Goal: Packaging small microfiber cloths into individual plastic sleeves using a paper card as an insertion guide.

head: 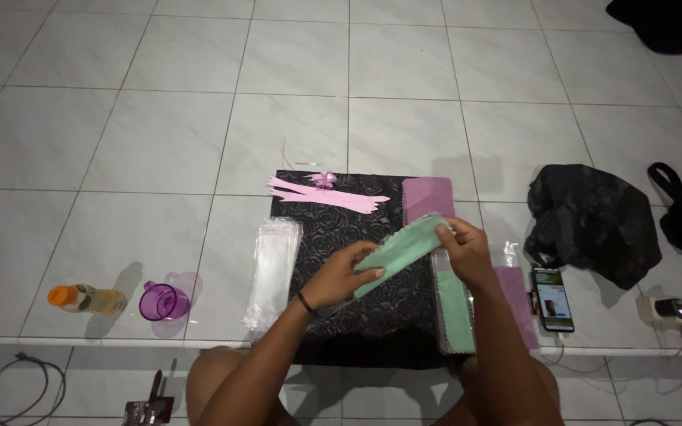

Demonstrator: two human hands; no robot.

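Observation:
A mint-green cloth strip (404, 246) with a zigzag edge is stretched between both hands over a black embossed mat (333, 229). My left hand (345, 274) pinches its lower end, with a dark band on the wrist. My right hand (463, 251) grips its upper end. Beneath the right hand lies a clear sleeve holding more green cloth (455, 312). A pink ribbon bow with long tails (327, 192) rests at the mat's far edge.
A stack of clear plastic sleeves (272, 272) lies left of the mat. Purple cloth pieces (426, 197) sit at its right. A purple cup (163, 301), orange-capped bottle (87, 298), phone (552, 298), black bags (593, 222) and a charger (665, 309) are on the tiled floor.

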